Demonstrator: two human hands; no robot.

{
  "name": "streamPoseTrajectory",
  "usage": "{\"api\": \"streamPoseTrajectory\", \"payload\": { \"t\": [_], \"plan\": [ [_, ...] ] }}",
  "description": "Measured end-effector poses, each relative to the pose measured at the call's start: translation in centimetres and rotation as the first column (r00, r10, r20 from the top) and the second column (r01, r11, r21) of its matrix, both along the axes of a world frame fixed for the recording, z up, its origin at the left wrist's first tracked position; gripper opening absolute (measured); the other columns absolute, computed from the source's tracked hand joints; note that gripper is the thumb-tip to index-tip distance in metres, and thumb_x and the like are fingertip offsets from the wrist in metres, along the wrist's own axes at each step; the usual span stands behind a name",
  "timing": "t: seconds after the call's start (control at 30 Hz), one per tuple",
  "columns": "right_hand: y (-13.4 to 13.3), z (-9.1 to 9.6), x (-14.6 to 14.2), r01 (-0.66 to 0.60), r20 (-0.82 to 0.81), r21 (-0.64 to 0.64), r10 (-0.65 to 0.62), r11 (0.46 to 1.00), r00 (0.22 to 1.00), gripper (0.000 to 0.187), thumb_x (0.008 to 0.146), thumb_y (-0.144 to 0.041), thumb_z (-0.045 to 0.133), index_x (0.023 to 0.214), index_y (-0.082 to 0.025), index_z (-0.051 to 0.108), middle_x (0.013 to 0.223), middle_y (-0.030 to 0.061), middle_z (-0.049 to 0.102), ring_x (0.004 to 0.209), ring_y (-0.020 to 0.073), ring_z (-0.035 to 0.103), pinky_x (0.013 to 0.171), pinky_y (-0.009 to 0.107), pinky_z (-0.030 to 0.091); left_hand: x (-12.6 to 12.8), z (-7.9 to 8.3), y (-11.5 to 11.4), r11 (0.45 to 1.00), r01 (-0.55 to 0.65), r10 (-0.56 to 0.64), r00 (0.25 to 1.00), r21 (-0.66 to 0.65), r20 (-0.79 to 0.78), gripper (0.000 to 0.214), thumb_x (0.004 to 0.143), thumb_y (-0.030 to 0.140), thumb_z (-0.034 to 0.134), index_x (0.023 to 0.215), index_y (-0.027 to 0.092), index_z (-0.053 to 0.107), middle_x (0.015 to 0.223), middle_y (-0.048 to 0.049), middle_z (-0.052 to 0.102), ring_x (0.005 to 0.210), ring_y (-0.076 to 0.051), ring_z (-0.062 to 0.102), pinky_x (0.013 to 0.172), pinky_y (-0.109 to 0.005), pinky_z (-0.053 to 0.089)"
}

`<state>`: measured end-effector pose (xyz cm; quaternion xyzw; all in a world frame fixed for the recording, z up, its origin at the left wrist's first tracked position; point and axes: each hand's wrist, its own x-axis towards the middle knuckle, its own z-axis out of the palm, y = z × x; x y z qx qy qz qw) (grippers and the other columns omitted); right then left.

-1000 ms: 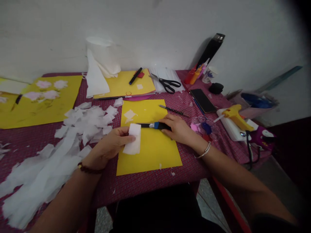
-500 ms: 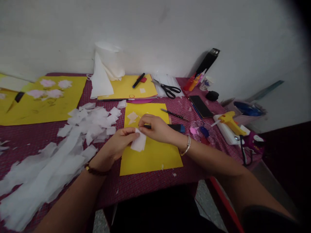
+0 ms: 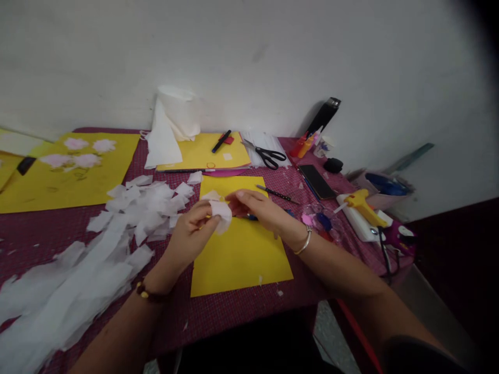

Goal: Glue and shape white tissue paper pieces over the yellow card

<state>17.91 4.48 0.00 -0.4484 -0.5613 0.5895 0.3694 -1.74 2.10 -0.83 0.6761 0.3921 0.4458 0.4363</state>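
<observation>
My left hand (image 3: 192, 231) pinches a small piece of white tissue paper (image 3: 221, 212) between thumb and fingers. The piece is curved and looks layered. Close to its right edge is my right hand (image 3: 257, 208), fingers apart and partly extended; I cannot tell whether the fingertips touch it. Both hands are above a yellow sheet (image 3: 237, 265). Behind the held piece, a pale paper scrap (image 3: 211, 196) rests on the sheet. A dark pen with a blue part (image 3: 252, 217) shows beneath my right hand, mostly hidden.
White tissue pieces (image 3: 148, 208) and long strips (image 3: 78, 291) are heaped at left. Beyond them lies a yellow sheet with pink paper flowers (image 3: 88, 160). Scissors (image 3: 268, 156), a thin brush (image 3: 276, 194), a phone (image 3: 317, 182), a palette (image 3: 322, 218) and a yellow glue gun (image 3: 364, 208) lie around.
My right fingers have come off the tissue piece and opened slightly. My left hand has turned, and the piece now curves upward. The view has tilted up a little.
</observation>
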Motion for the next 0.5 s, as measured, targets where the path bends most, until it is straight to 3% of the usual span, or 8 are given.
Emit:
{"api": "streamPoseTrajectory", "payload": {
  "t": [0.07,0.13,0.23,0.3,0.37,0.43,0.5],
  "plan": [
    [-0.7,-0.5,-0.2,-0.068,-0.123,-0.124,0.053,0.99,0.991,0.036,0.087,-0.052,0.057,0.089,-0.017,0.065,0.081,0.0044,0.067,0.07,0.0122,0.06,0.068,0.027,0.049,0.2,-0.3,0.2,0.998,-0.01,0.013,0.999,0.061,-0.05,0.013,0.081,0.027,0.061,0.073,0.02,0.069,0.103,-0.0063,0.061,0.104,-0.022,0.056,0.09,-0.034,0.044],
    [-0.7,-0.7,-0.7,-0.086,-0.217,-0.157,0.051,0.984,0.975,0.028,0.081,-0.044,0.067,0.089,-0.017,0.065,0.082,0.0033,0.067,0.069,0.0111,0.06,0.068,0.026,0.051,0.4,-0.4,0.1,0.999,-0.037,0.039,0.996,0.031,-0.077,0.015,0.079,0.027,0.063,0.066,0.019,0.066,0.099,-0.0058,0.058,0.1,-0.021,0.056,0.087,-0.032,0.045],
    [-0.1,-0.5,-1.6,-0.034,-0.288,-0.127,-0.004,0.991,0.958,0.023,0.073,-0.026,0.074,0.092,-0.018,0.064,0.089,0.0022,0.069,0.074,0.0109,0.062,0.073,0.026,0.053,0.7,-0.2,-0.4,0.98,-0.064,0.063,0.998,-0.188,-0.009,0.011,0.076,0.028,0.066,0.069,0.019,0.067,0.087,-0.0034,0.059,0.084,-0.018,0.057,0.071,-0.027,0.046],
    [0.2,-0.3,-2.0,0.009,-0.267,-0.076,-0.029,0.997,0.963,0.024,0.069,-0.018,0.074,0.091,-0.018,0.063,0.089,0.0012,0.069,0.075,0.0108,0.062,0.075,0.027,0.053,0.8,-0.1,-0.7,0.906,-0.016,0.067,0.992,-0.424,0.108,0.012,0.073,0.03,0.068,0.075,0.019,0.068,0.076,-0.0009,0.061,0.067,-0.015,0.056,0.059,-0.025,0.044],
    [0.1,-0.2,-1.9,0.041,-0.195,0.015,-0.037,0.999,0.98,0.024,0.069,-0.016,0.072,0.091,-0.019,0.062,0.09,0.0009,0.069,0.076,0.011,0.061,0.076,0.027,0.052,0.8,-0.1,-0.8,0.796,0.064,0.091,0.97,-0.602,0.224,0.016,0.07,0.031,0.071,0.077,0.018,0.068,0.067,0.0011,0.062,0.056,-0.013,0.053,0.053,-0.024,0.041],
    [-0.2,-0.2,-1.7,0.068,-0.086,0.144,-0.055,0.987,0.995,0.024,0.071,-0.015,0.068,0.094,-0.019,0.061,0.092,0.0013,0.069,0.077,0.0113,0.06,0.074,0.027,0.05,0.7,-0.3,-0.7,0.721,0.126,0.103,0.952,-0.681,0.286,0.017,0.066,0.032,0.075,0.073,0.017,0.067,0.06,0.0018,0.061,0.05,-0.011,0.052,0.049,-0.023,0.04],
    [-0.7,-0.1,-1.4,0.076,0.043,0.285,-0.092,0.956,0.995,0.024,0.074,-0.015,0.064,0.097,-0.018,0.061,0.093,0.0019,0.068,0.075,0.0113,0.058,0.072,0.027,0.049,0.5,-0.5,-0.5,0.683,0.17,0.074,0.951,-0.71,0.299,0.019,0.065,0.033,0.076,0.066,0.017,0.065,0.053,0.0019,0.059,0.044,-0.01,0.05,0.044,-0.021,0.036]
  ]
}}
